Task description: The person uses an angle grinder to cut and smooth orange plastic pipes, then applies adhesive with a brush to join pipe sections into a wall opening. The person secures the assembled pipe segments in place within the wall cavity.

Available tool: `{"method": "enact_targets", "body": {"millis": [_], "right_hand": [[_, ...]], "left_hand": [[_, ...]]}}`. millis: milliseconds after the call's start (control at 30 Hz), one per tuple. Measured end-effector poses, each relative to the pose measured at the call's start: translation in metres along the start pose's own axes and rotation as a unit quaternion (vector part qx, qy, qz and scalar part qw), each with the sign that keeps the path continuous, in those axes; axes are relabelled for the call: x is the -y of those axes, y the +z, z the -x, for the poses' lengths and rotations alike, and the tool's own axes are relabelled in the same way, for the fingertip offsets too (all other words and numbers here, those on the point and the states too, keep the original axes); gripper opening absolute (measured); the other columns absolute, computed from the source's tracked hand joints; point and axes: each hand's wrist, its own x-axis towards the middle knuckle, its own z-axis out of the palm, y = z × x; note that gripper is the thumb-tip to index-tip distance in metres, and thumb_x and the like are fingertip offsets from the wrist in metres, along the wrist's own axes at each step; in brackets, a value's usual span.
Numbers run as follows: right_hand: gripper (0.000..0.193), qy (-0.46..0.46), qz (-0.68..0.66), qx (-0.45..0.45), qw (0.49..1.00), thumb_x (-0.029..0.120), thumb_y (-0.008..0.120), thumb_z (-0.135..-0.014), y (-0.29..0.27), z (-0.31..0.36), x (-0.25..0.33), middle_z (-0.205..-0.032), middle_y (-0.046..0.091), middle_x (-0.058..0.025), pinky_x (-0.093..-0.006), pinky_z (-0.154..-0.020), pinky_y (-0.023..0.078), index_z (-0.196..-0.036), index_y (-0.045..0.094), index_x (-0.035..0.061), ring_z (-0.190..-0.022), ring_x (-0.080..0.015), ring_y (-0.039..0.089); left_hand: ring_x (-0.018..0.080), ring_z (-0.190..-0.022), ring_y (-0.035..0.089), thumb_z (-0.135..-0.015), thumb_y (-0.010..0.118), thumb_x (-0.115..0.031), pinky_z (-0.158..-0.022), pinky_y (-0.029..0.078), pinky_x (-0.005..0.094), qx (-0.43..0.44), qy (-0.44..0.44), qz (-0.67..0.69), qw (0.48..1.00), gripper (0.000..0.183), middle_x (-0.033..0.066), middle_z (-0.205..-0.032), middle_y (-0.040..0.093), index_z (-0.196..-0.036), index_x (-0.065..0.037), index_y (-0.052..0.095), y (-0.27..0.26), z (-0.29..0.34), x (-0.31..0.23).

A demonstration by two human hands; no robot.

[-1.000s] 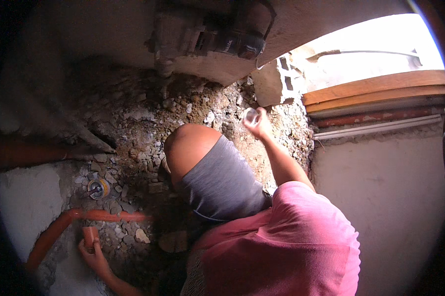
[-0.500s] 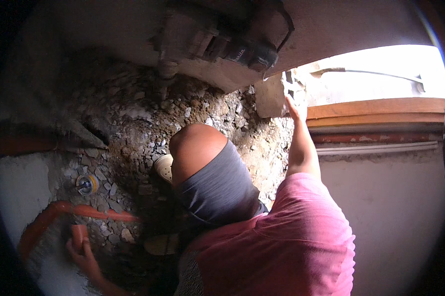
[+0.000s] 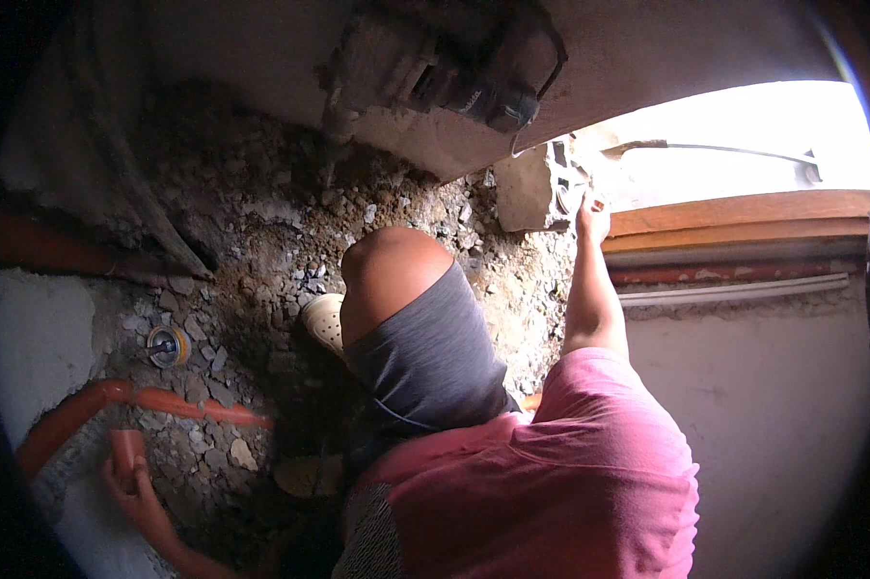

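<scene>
Wide stretch, two loose ends

I am seeing the hands working well apart. The left hand (image 3: 141, 497) is gripping a short orange pipe (image 3: 127, 455), which is sitting low on the left, just below the longer pipe run (image 3: 175, 400). The right hand (image 3: 592, 217) is resting at the hollow side of the concrete block (image 3: 530, 193); whether its fingers are clasping anything, I cannot tell.

I am worrying most about this spread. With the right arm stretching far out, the left grip could be slackening unnoticed, and a dropped pipe would be picking up grit from the rubble (image 3: 281, 251). The block seems to be standing on loose stones, so a sideways push could be tipping it, its rough edges scraping the fingers. The tin (image 3: 169, 346) is sitting near the left hand; a careless swing of the pipe could be knocking it over.
</scene>
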Motion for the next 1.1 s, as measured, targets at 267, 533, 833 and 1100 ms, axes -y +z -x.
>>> {"method": "enact_targets", "body": {"millis": [267, 533, 833, 1100], "right_hand": [[0.097, -0.077, 0.136, 0.159, 0.975, 0.081, 0.056, -0.087, 0.043, -0.027, -0.025, -0.154, 0.050, -0.0233, -0.0456, -0.118, 0.036, -0.153, 0.051, 0.0100, -0.144, -0.0389, 0.044], [0.108, -0.170, 0.205, 0.228, 0.936, 0.084, 0.059, -0.082, 0.049, -0.037, -0.013, -0.154, 0.050, -0.0229, -0.0444, -0.122, 0.032, -0.153, 0.048, 0.0033, -0.144, -0.0399, 0.044], [0.118, 0.015, -0.007, 0.145, 0.989, 0.059, 0.096, -0.061, 0.034, -0.013, -0.036, -0.140, 0.061, -0.0244, -0.0412, -0.109, 0.048, -0.146, 0.047, -0.0067, -0.128, -0.0326, 0.060], [0.112, -0.022, -0.097, 0.067, 0.993, 0.058, 0.094, -0.067, 0.072, -0.055, -0.018, -0.127, 0.065, -0.0227, -0.0397, -0.102, 0.051, -0.143, 0.047, -0.0094, -0.114, -0.0294, 0.064]], "left_hand": [[0.0349, -0.120, 0.061, -0.100, 0.069, -0.034, -0.101, 0.049, 0.0440, -0.005, -0.020, -0.037, 0.999, 0.057, 0.0252, -0.134, 0.059, -0.140, 0.002, 0.050, -0.003, 0.011, 0.012], [0.0357, -0.121, 0.060, -0.101, 0.068, -0.033, -0.102, 0.048, 0.0429, -0.004, -0.042, -0.026, 0.999, 0.053, 0.0244, -0.135, 0.058, -0.139, -0.001, 0.051, 0.006, 0.017, -0.010], [0.0338, -0.119, 0.061, -0.101, 0.067, -0.030, -0.102, 0.047, 0.0427, 0.021, 0.000, -0.043, 0.999, 0.049, 0.0234, -0.134, 0.059, -0.138, -0.001, 0.052, 0.018, 0.003, -0.012], [0.0338, -0.122, 0.061, -0.101, 0.067, -0.033, -0.104, 0.046, 0.0431, 0.025, 0.012, -0.070, 0.997, 0.054, 0.0242, -0.135, 0.059, -0.142, -0.001, 0.050, 0.027, -0.004, -0.016]]}}
